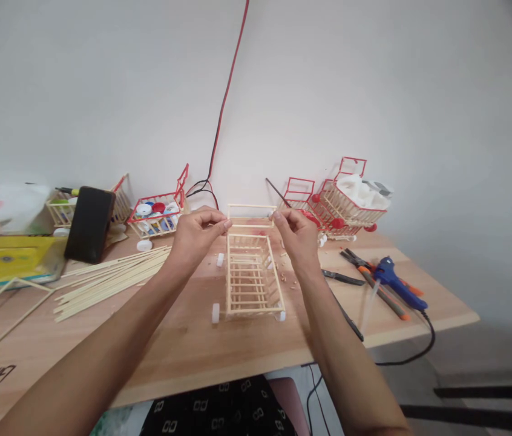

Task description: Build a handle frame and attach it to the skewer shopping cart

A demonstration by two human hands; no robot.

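A miniature shopping cart (256, 312) of pale wooden sticks stands on the table in front of me, on white wheels. At its far end rises a small rectangular stick frame (250, 206). My left hand (201, 233) pinches the left side of this frame between thumb and finger. On the opposite side, my right hand (298, 236) pinches the frame's right edge the same way. Whether the frame touches the cart's basket is hard to make out.
Loose sticks (111, 281) and a dark phone (89, 224) lie left. Red-trimmed carts (156, 212) stand along the wall, some stacked (351, 206) at right. A blue glue gun (399, 284), pliers (374, 284) and a knife (343, 278) lie right. The table's edge (471, 316) ends there.
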